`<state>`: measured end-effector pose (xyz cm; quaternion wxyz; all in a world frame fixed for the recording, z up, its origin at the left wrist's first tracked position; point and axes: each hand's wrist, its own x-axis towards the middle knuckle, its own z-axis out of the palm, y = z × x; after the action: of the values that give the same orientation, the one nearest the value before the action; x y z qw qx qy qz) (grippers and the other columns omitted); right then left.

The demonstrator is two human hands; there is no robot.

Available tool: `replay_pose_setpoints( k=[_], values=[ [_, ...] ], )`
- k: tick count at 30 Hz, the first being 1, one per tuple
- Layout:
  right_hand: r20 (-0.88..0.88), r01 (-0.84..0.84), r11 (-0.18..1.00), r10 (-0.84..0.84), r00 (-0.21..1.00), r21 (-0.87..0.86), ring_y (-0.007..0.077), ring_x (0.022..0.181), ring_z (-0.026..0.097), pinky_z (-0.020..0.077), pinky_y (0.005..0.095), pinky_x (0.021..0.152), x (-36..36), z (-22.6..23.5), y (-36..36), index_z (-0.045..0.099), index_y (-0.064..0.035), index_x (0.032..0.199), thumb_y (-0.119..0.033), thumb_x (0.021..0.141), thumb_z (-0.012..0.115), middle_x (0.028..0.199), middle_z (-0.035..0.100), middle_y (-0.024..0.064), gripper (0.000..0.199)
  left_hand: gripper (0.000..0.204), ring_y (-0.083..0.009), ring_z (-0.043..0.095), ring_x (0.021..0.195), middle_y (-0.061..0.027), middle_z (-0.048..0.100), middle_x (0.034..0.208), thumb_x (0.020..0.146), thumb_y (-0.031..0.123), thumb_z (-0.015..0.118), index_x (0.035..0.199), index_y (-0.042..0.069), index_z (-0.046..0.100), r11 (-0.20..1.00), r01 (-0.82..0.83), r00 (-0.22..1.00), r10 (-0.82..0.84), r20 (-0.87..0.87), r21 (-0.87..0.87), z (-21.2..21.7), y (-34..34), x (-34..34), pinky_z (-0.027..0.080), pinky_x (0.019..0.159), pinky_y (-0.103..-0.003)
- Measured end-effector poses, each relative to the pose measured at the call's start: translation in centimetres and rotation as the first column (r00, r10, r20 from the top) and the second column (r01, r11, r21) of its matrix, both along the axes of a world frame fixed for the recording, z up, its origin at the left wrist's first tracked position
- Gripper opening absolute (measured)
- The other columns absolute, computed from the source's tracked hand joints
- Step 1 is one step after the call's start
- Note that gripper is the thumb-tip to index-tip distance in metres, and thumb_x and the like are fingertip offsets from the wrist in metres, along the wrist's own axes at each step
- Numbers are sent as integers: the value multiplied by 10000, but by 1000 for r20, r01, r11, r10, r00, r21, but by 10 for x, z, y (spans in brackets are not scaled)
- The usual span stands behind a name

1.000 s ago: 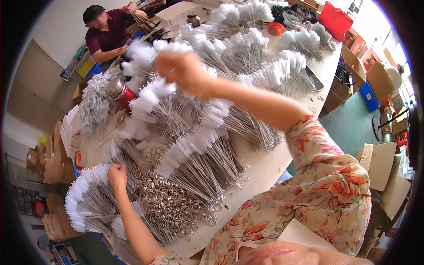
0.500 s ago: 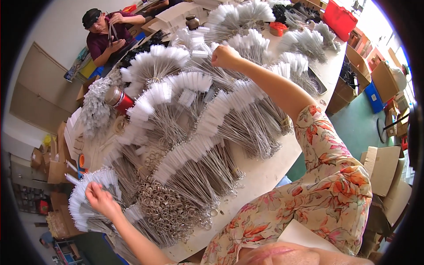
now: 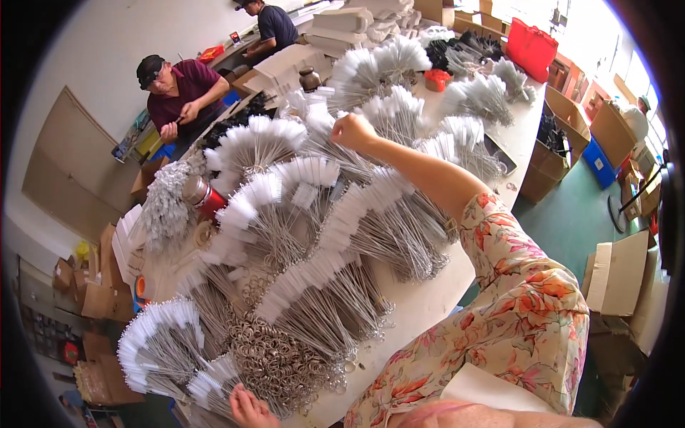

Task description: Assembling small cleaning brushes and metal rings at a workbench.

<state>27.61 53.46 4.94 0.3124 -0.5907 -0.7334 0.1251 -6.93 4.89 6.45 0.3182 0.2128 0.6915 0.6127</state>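
My right hand (image 3: 354, 133) hangs over white-bristled wire brushes (image 3: 314, 171) in the middle of the table. Its fingers are closed in a pinch, and I cannot make out anything between them. Low in the view, my left hand (image 3: 251, 409) is beside a small bundle of brushes (image 3: 207, 383) at the near edge of the pile. Its fingers are curled together; whatever they hold is hidden. A heap of small metal rings (image 3: 275, 357) lies just beyond it. Fanned brush bundles (image 3: 314, 285) with looped wire ends cover much of the table.
A red flask (image 3: 205, 196) and an orange tape roll (image 3: 140, 287) are on the left. A red bag (image 3: 529, 50) stands at the far right end of the table (image 3: 428, 296). One person (image 3: 182, 93) works across the table, another (image 3: 275, 32) behind. Cardboard boxes (image 3: 553, 150) line the right.
My left hand has come down and right, from the left brush bundle to the near edge. My right hand stays over the middle brushes. The view has tilted up, showing a second person.
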Motion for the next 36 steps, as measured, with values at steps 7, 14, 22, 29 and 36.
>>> replay_pose_setpoints(
  k=[7, 14, 22, 29, 36],
  values=[
    [-272, -243, 943, 178, 946, -227, 57, 440, 431, 333, 220, 384, 18, 76, 6, 697, -56, 719, -154, 653, 766, 553, 580, -1, 137, 254, -52, 332, 522, 44, 442, 679, 881, 230, 560, 1092, 88, 559, 955, -297, 945, 290, 149, 25, 0, -25, 1, 294, 447, -213],
    [-643, 49, 992, -112, 758, -116, 159, 559, 569, 485, 283, 442, 33, 61, 33, 636, -57, 950, -223, 810, 554, 761, 619, 94, 232, 354, -69, 370, 534, 26, 472, 708, 880, 321, 549, 1157, 102, 527, 978, -174, 984, 171, 39, 116, -34, -46, -26, 326, 466, -233],
    [317, 534, 845, -505, 803, -6, 300, 1139, 491, 361, 466, 952, 132, -28, 63, 571, -140, 1157, -373, 624, 693, 1153, 563, 153, 595, 306, -104, 411, 521, -1, 499, 668, 849, 399, 578, 992, 131, 615, 981, -179, 557, 165, -814, 76, -82, -74, -45, 346, 460, -267],
    [255, 423, 900, -386, 886, -106, 275, 867, 618, 471, 395, 802, 122, -20, 73, 683, -88, 842, -291, 560, 739, 885, 654, 137, 352, 379, -123, 343, 407, 32, 380, 489, 848, 525, 508, 733, 164, 522, 951, -285, 955, 292, 54, -117, -54, -52, -18, 281, 382, -284],
    [-169, 268, 918, -226, 959, 293, 264, 685, 612, 479, 407, 650, 82, 67, 11, 626, -22, 761, -304, 795, 482, 681, 596, 172, 318, 317, -160, 519, 677, -20, 561, 830, 965, 321, 334, 988, 72, 528, 955, -10, 909, -115, 401, 295, -64, -55, -28, 442, 581, -319]
  ],
)
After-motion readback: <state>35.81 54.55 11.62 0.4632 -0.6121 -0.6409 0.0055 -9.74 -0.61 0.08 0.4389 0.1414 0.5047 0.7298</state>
